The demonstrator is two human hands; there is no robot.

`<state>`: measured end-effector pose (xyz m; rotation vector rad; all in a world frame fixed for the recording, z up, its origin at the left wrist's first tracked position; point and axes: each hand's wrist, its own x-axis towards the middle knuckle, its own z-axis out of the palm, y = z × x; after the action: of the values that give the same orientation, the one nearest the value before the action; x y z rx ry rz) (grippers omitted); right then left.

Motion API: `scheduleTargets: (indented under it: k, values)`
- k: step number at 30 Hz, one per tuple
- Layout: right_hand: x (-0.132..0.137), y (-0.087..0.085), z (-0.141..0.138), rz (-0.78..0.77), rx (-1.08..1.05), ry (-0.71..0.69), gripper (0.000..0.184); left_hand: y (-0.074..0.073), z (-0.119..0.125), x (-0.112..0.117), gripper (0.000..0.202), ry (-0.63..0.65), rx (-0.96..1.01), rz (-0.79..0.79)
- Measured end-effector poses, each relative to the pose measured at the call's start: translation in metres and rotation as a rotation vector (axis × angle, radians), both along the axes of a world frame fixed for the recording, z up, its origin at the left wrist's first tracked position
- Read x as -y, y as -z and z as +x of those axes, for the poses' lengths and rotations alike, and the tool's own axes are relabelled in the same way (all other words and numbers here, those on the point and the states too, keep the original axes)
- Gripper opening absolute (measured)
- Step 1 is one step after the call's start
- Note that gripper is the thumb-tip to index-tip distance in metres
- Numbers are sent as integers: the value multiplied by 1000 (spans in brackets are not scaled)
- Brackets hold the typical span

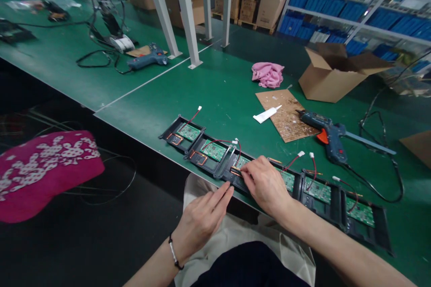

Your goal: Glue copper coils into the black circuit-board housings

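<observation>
The right hand [265,184] is pinching what appears to be a copper coil [236,171], partly hidden by the fingertips, inside a black plastic housing [239,182]. The left hand [204,211] is resting extended, ungripped fingers on the housing's near edge, left of the grip. A green circuit board [240,161] is lying just beyond the grip; a glue gun [330,140] is lying farther right.

A row of housings [298,188] runs along the near edge of the counter [218,94], circuit boards [213,150] inside; the part under the right hand [266,184] is hard to make out. Behind lies a cardboard sheet [286,119], a tube [266,115] across its left edge, a glue gun [332,136] at its right. Farther back sit a cloth [268,75] and, rightward, a box [332,81].
</observation>
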<state>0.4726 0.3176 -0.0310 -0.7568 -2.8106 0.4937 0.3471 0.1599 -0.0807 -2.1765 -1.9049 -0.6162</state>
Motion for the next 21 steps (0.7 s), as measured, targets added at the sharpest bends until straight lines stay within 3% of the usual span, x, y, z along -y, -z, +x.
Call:
scheduleTargets:
  k: [21]
  values:
    - [10, 8, -6, -32, -31, 24, 9, 4, -2, 0, 33, -11, -6, 10]
